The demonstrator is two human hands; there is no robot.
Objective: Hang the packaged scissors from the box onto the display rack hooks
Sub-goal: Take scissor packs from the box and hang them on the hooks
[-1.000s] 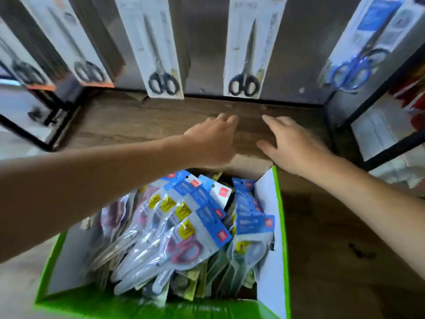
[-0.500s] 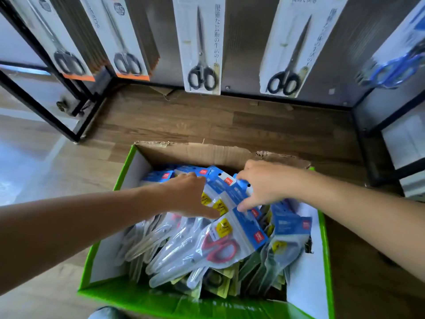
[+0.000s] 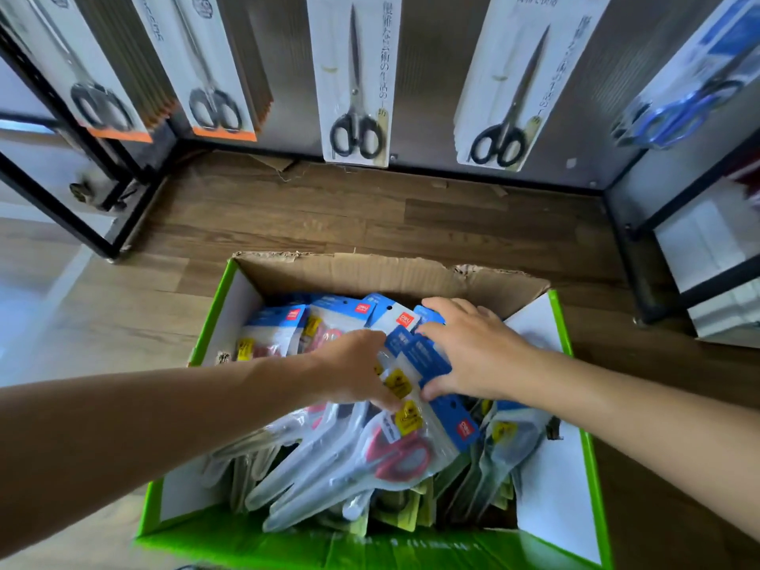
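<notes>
A green cardboard box [image 3: 370, 545] stands on the wooden floor, full of packaged scissors [image 3: 382, 454] in clear bags with blue header cards. Both my hands are inside it. My left hand [image 3: 353, 370] reaches in from the left, its fingers curled down around the packs near the yellow stickers. My right hand [image 3: 469, 351] lies over the blue headers, its thumb hooked under one pack and its fingers spread across the tops. The display rack [image 3: 411, 76] rises behind the box with carded scissors hanging on it.
Carded black-handled scissors [image 3: 355, 80] hang in rows on the rack's back panel, and blue-handled ones [image 3: 682, 104] at the right. Black metal frames [image 3: 74, 207] stand at left and right [image 3: 641, 248]. Bare wooden floor lies between box and rack.
Both hands came down from the box's far edge into the box and closed on the packs. Over the last half second they shifted only slightly among them.
</notes>
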